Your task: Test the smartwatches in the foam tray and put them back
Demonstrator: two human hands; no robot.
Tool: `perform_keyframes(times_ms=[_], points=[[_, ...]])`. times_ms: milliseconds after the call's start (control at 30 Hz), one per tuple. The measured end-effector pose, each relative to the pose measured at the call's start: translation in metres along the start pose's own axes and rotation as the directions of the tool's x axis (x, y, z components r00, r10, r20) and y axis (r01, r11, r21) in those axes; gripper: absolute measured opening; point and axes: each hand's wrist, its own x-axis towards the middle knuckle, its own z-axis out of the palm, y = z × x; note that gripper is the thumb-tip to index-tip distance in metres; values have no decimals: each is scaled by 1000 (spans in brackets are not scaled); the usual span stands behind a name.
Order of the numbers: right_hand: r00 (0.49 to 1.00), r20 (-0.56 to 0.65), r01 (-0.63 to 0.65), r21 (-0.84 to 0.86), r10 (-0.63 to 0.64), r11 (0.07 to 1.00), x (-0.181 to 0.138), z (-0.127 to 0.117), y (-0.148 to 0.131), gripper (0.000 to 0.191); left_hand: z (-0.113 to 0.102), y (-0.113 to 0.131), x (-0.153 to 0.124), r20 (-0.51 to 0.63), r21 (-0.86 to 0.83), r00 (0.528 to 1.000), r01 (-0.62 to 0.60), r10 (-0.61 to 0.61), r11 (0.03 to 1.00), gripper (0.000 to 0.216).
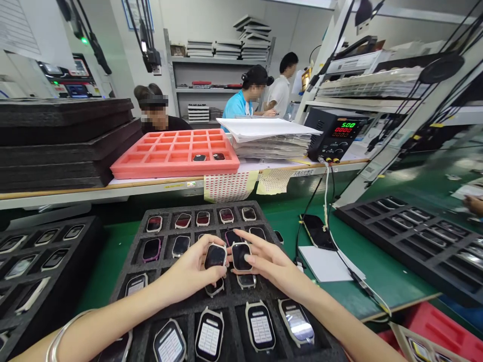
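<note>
My left hand (206,259) is closed on a smartwatch (215,256) with a pale frame and a dark screen, thumb at its lower edge. A second smartwatch (241,255), much like it, is held in my right hand (264,254), the thumb resting on its screen. The two watches are side by side, close together, above a black foam tray (188,300). Strapless watches sit in the tray's compartments. In the front row several have lit screens, such as one watch (209,334) showing a white list. Behind, the screens are dark, one in a purple frame (151,250).
Left stands another foam tray (90,251) of watches; a third tray (362,221) is at right. A phone (319,231), white paper (328,264) and cables lie on the green bench. On the shelf are a red foam tray (173,173) and a power supply (335,133). Several people work nearby.
</note>
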Motion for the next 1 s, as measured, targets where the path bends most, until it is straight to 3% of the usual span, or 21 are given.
perform_keyframes(times_ms=[167,267,400,633,1000], points=[[999,43,-6,9,5,1000,1,-2,-1,58,-4,-1,-1,-83,249,994,-53,76,967,27],[996,90,-2,-84,9,996,1,-4,-2,50,-2,5,-5,-50,342,995,-61,83,938,27],[989,139,55,-117,-39,992,1,-6,-3,35,2,9,-10,-3,366,993,-109,119,924,30],[988,150,49,-80,-36,996,1,-3,-6,39,3,6,-10,1,342,991,-125,133,931,30],[990,135,59,-90,-47,994,-1,-5,-3,35,0,13,-11,26,494,991,-124,129,860,29]])
